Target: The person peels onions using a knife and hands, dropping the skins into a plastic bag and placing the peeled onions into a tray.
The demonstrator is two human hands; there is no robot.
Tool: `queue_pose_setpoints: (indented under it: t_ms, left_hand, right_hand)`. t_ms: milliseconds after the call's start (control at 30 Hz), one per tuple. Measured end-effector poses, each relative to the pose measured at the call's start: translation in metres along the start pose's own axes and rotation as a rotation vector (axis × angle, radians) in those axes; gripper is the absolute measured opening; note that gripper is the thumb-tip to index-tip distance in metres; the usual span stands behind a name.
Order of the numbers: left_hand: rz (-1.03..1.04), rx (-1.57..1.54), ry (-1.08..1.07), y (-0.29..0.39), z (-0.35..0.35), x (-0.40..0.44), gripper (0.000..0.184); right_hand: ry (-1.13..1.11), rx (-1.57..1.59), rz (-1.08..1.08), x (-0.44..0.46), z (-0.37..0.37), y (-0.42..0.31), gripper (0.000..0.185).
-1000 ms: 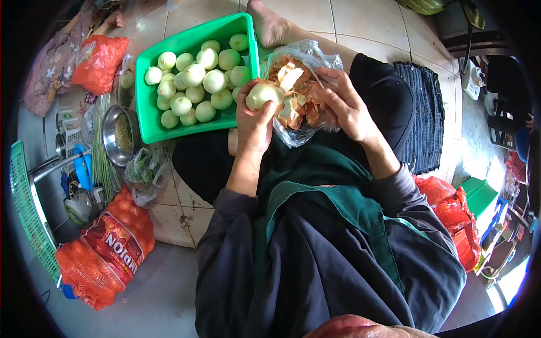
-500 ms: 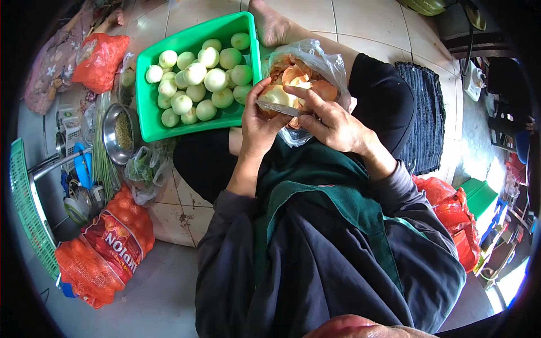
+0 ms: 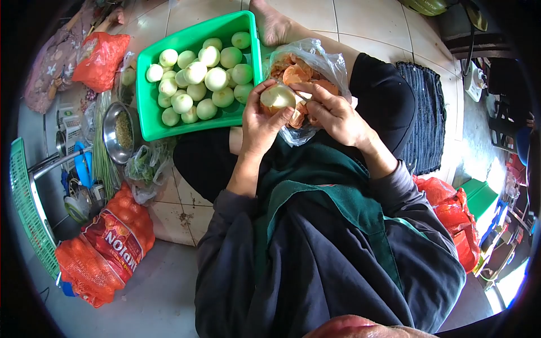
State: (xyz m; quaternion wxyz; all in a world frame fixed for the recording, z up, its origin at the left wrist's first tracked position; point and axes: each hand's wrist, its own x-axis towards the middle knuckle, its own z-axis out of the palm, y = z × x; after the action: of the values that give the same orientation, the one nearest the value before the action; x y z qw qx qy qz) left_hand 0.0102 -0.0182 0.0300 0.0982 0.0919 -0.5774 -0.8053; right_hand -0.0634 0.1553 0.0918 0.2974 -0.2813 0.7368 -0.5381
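A pale, peeled-looking onion [image 3: 278, 97] rests in my left hand [image 3: 259, 127], whose fingers and thumb curl round it. My right hand [image 3: 341, 121] grips a small knife [image 3: 303, 96], mostly covered by the fingers, close to the onion's right side. Beneath both hands, a clear plastic bag [image 3: 327, 59] lies open, filled with brown onion skins [image 3: 296, 74]. To the left stands a green plastic tub [image 3: 197, 132] holding several peeled onions [image 3: 216, 79].
A red mesh sack [image 3: 107, 248] lies at lower left. Near the tub are a metal bowl [image 3: 107, 132] and bagged greens [image 3: 143, 166]. An orange-red bag [image 3: 101, 62] sits at upper left by another person's patterned clothing [image 3: 51, 73]. A dark woven mat [image 3: 422, 118] lies right of my knee.
The knife blade, earlier across the near side of the onion, has moved up and right to its side. The onion has turned in my left hand and shows more of its pale surface.
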Motion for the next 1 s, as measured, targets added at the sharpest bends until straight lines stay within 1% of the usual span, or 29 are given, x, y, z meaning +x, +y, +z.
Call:
queue_pose_setpoints:
  t_ms: [67, 100, 200, 233, 333, 433, 533, 567, 667, 700, 800, 833, 933, 1000]
  left_hand:
    - [0.005, 0.0, -0.018, 0.001, 0.0, 0.0, 0.065]
    - [0.006, -0.002, -0.029, 0.002, 0.001, 0.0, 0.066]
    - [0.0, 0.012, -0.035, 0.002, 0.002, -0.001, 0.067]
    - [-0.004, 0.02, -0.031, 0.002, 0.002, -0.001, 0.067]
    - [-0.005, 0.14, -0.033, -0.002, -0.005, -0.001, 0.065]
    - [-0.006, 0.083, -0.03, 0.0, -0.003, -0.002, 0.063]
    - [-0.039, -0.052, -0.005, 0.009, 0.003, -0.002, 0.061]
    - [-0.04, -0.059, -0.001, 0.008, 0.002, -0.002, 0.061]
    - [-0.038, -0.076, -0.003, 0.006, 0.0, -0.002, 0.061]
    - [-0.033, -0.077, -0.009, 0.006, 0.0, -0.001, 0.061]
    - [-0.033, -0.074, -0.024, 0.009, 0.002, -0.002, 0.061]
    - [-0.038, -0.071, -0.028, 0.01, 0.002, -0.003, 0.06]
    - [0.032, -0.062, -0.003, 0.007, 0.002, -0.003, 0.059]
    - [-0.051, -0.13, -0.01, 0.009, 0.0, -0.003, 0.057]
  right_hand:
    - [-0.071, 0.004, 0.053, -0.002, -0.005, -0.008, 0.039]
    - [-0.061, 0.003, 0.008, -0.002, -0.001, -0.002, 0.041]
    - [0.001, -0.168, -0.162, -0.001, 0.005, 0.005, 0.04]
    - [-0.007, -0.139, -0.213, 0.001, 0.006, 0.005, 0.039]
    - [-0.057, -0.14, -0.111, 0.001, 0.005, 0.003, 0.038]
    - [0.049, -0.12, -0.176, 0.003, 0.007, 0.01, 0.037]
    - [0.096, 0.098, 0.043, 0.001, 0.008, 0.007, 0.034]
    - [0.034, 0.159, 0.209, -0.001, 0.002, 0.002, 0.035]
    - [-0.033, 0.113, 0.093, -0.004, -0.001, 0.0, 0.041]
    - [-0.018, -0.005, 0.009, -0.003, 0.001, 0.002, 0.047]
    - [-0.011, -0.058, 0.039, -0.002, 0.005, 0.004, 0.049]
    - [-0.012, -0.062, 0.056, -0.002, 0.004, -0.001, 0.045]
    - [0.037, 0.004, -0.057, 0.0, 0.01, 0.011, 0.041]
    - [0.026, 0.053, 0.025, 0.001, 0.009, 0.012, 0.038]
